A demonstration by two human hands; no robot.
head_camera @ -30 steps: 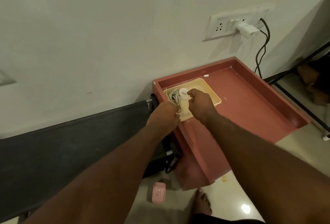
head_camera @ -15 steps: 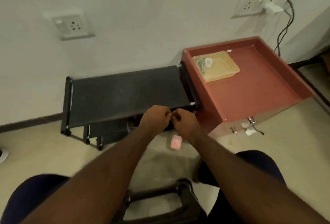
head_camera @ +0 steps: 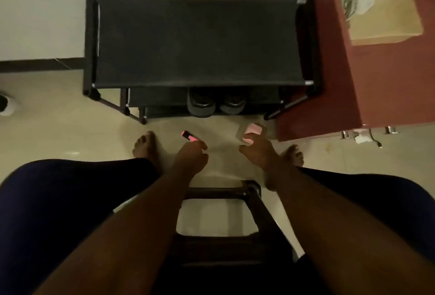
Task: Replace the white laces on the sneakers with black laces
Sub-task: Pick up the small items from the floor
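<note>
1. Sneakers (head_camera: 201, 105), if the dark pair ahead is the one meant, are in neither hand. Nearest the camera, a person sits on a dark stool (head_camera: 235, 191), knees apart, bare feet on the floor (head_camera: 58, 130).
2. The left hand (head_camera: 191, 157) pinches a small pink piece (head_camera: 189, 136) with a dark end, held low over the floor.
3. The right hand (head_camera: 257, 151) is released, its fingers spread toward the near edge of a pink case (head_camera: 253, 130) lying on the floor. I cannot tell whether they touch it.
4. Beyond the hands, the dark pair stands side by side on the lower shelf of a black shoe rack (head_camera: 197, 38).
5. Farthest off, at the right, a tray (head_camera: 388, 21) on a red cabinet (head_camera: 376, 83) holds a pale, blurred tangle, probably the white laces (head_camera: 348, 0).
6. No black laces show, so the step looks like a pause between unlacing and relacing.
7. The next move probably calls for settling the pink piece and case. With both hands free, the person can then draw the pair out from under the rack's top.
</note>
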